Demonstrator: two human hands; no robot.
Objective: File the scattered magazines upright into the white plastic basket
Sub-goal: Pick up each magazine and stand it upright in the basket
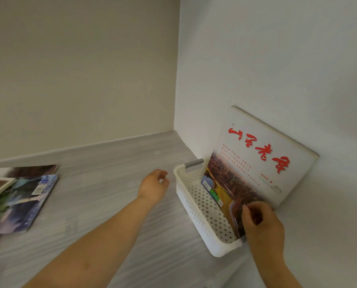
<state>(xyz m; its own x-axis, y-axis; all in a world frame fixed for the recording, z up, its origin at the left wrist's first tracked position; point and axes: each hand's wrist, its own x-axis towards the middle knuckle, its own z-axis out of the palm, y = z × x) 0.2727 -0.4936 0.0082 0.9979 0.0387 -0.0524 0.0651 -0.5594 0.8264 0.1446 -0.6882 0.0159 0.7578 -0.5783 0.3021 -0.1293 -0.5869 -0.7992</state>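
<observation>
The white plastic basket (196, 202) with perforated walls stands against the right wall. A large white magazine with red lettering (262, 154) stands upright in it, leaning on the wall. In front of it stands a smaller magazine with a brown-orange cover (225, 192). My right hand (262, 225) pinches the near edge of that smaller magazine at the basket's near end. My left hand (153, 188) hovers just left of the basket's far end, fingers loosely curled, holding nothing. Several scattered magazines (26, 202) lie flat at the far left.
The grey wood-grain surface (102, 183) runs between the magazine pile and the basket. Walls meet in a corner behind the basket. A grey handle (194, 163) sits on the basket's far end.
</observation>
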